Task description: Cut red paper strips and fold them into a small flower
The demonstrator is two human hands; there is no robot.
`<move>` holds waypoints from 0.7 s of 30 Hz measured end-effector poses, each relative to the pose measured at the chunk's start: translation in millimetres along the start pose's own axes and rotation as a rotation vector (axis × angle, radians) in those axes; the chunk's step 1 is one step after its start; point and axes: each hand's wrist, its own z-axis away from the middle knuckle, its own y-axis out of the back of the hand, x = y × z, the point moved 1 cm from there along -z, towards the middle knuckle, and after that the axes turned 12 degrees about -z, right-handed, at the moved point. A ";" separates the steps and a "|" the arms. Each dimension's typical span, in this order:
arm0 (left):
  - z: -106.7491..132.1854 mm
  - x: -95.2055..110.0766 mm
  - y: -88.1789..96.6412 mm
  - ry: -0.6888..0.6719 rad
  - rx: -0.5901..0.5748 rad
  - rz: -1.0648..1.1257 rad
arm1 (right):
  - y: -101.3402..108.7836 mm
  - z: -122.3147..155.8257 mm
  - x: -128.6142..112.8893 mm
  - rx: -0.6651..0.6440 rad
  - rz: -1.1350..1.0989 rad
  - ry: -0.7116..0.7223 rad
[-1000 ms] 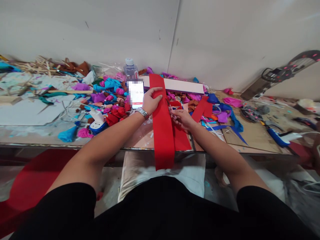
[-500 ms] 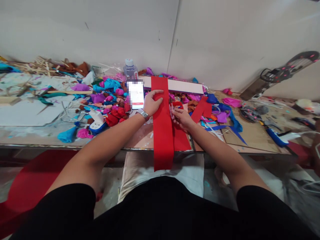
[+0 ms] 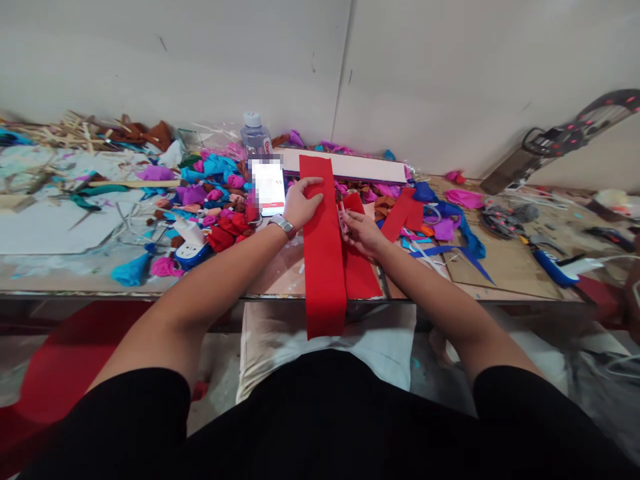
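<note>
A long strip of red cloth [image 3: 324, 267] lies across the workbench and hangs over its front edge. My left hand [image 3: 301, 202] presses flat on the strip's far part, fingers stretched over it, a watch on the wrist. My right hand [image 3: 361, 231] is closed on a pair of scissors [image 3: 341, 217] at the strip's right edge. A second red piece [image 3: 361, 273] lies beside the strip under my right forearm.
A phone [image 3: 269, 188] stands lit left of my left hand, a water bottle [image 3: 254, 136] behind it. Piles of coloured cloth scraps [image 3: 215, 200] cover the bench [image 3: 500, 267]. A white board [image 3: 360, 168] lies along the wall. Blue tools [image 3: 550, 267] rest at right.
My right hand with the scissors has moved a little farther along the strip's right edge. My left hand stays pressed on the cloth. The view has shifted slightly.
</note>
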 end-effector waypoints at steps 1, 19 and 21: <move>0.6 1.1 0.0 -0.001 -0.002 -0.004 | -0.1 0.7 0.4 -0.002 0.004 -0.018; 6.7 9.3 -1.1 -0.056 -0.035 -0.060 | 5.5 -1.3 2.6 -0.078 0.000 -0.072; 7.6 10.4 -1.7 -0.065 -0.049 -0.050 | 4.9 -1.0 1.2 -0.080 -0.001 -0.075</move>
